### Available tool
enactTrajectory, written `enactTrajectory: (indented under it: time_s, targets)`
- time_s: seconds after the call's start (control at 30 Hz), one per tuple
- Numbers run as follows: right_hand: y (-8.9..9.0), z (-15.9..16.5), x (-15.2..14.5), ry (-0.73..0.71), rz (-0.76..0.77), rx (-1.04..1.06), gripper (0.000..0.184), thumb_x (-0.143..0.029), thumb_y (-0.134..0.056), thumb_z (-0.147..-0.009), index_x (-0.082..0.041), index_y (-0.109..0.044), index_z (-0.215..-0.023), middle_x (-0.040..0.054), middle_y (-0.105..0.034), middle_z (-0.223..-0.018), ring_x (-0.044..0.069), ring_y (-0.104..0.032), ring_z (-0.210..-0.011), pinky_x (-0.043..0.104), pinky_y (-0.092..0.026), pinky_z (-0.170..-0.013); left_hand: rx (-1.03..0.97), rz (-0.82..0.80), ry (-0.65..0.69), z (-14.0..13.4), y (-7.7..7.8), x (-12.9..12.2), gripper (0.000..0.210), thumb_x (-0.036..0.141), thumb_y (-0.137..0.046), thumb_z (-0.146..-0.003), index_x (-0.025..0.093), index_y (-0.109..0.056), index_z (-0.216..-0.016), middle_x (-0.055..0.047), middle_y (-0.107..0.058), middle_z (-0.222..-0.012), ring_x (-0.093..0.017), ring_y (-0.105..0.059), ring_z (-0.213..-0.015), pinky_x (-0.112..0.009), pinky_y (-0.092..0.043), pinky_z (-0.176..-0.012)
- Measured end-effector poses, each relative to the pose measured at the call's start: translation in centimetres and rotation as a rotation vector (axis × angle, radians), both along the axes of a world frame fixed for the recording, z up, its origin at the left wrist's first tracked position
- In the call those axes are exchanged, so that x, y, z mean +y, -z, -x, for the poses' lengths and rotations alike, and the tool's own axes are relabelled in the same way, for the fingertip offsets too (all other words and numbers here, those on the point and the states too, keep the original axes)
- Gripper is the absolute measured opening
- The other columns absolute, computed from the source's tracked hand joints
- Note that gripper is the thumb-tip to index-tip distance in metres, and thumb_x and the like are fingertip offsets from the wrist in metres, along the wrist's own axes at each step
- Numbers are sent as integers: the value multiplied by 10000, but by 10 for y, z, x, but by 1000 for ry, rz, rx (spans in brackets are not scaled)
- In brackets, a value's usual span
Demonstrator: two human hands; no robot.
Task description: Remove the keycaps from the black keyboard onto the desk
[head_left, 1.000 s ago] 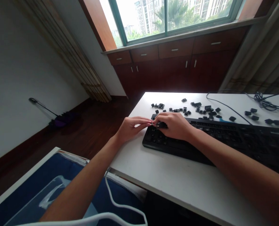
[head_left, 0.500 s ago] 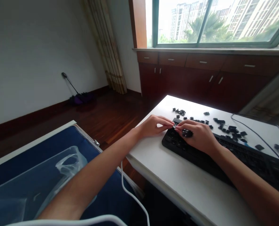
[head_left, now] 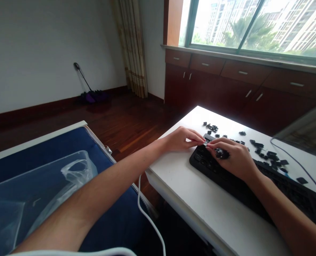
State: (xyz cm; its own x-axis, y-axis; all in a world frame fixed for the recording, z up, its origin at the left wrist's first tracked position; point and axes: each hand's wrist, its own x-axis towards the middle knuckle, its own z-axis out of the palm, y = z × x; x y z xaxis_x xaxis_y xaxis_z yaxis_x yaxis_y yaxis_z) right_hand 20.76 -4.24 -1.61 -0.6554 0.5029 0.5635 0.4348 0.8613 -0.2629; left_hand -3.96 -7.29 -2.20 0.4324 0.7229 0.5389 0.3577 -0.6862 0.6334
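A black keyboard (head_left: pixel 228 181) lies at a slant on the white table (head_left: pixel 183 174). Over its far left corner, the fingertips of my left hand (head_left: pixel 183 138) and my right hand (head_left: pixel 236 156) meet, both pinched on a small light-faced piece (head_left: pixel 205 143), which looks like a keycap. Fingers cover most of that piece. Under my right palm shows a dark clump (head_left: pixel 222 153) that looks like black keycaps; whether the curled fingers hold it or it rests on the keyboard I cannot tell. Loose black keycaps (head_left: pixel 272 155) are scattered behind the keyboard.
A thin dark cable (head_left: pixel 293 156) crosses the table's right side. To the left, a clear plastic bag (head_left: pixel 76 172) lies on a blue fabric surface (head_left: pixel 115 209). A white cable (head_left: pixel 150 217) hangs by the table's near edge. Brown cabinets (head_left: pixel 213 81) stand behind, below a window.
The camera view has shifted, so the table and both hands appear slightly further right. My hands stay pinched at the same corner of the keyboard.
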Motion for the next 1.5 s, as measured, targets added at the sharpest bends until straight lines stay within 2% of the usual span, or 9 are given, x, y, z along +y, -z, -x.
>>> enactTrajectory:
  time_s: [0.37,0.7,0.87,1.23,1.5]
  targets:
    - [-5,1,-1,3,-8,-40,138,-336,-656,-922,-282,-783,-920,15,-773,-1030,191,-743,-794,304,-592,-764,20,0,9,0,-2,-1,186,240,-676,-922,192,-797,-1055,-116,-771,-1094,-201,-741,-971,-279,-576,-879]
    - [-5,3,-4,35,-16,-40,110,-324,-662,-917,-272,-750,-875,-19,-768,-1028,175,-737,-804,293,-573,-784,19,-2,10,1,-1,0,190,236,-670,-928,196,-795,-1064,-111,-768,-1090,-198,-736,-971,-275,-568,-881]
    - [-6,3,-3,-5,-18,-68,115,-312,-645,-930,-267,-735,-874,-17,-764,-1042,171,-732,-810,289,-570,-775,17,0,27,1,-2,0,176,225,-675,-920,182,-804,-1032,-120,-770,-1068,-201,-736,-948,-282,-572,-857]
    - [-7,2,-8,-5,-11,-76,124,-322,-648,-928,-287,-757,-974,-8,-761,-1088,187,-740,-867,306,-579,-814,-3,10,36,1,-1,-1,160,263,-697,-909,211,-812,-1006,-107,-769,-1080,-199,-737,-937,-287,-574,-867]
    - [-6,3,-9,57,9,-53,119,-308,-662,-924,-290,-756,-993,-17,-766,-1085,199,-744,-886,324,-572,-837,-25,19,20,1,1,2,181,251,-691,-914,188,-802,-1043,-122,-772,-1080,-211,-739,-975,-286,-577,-872]
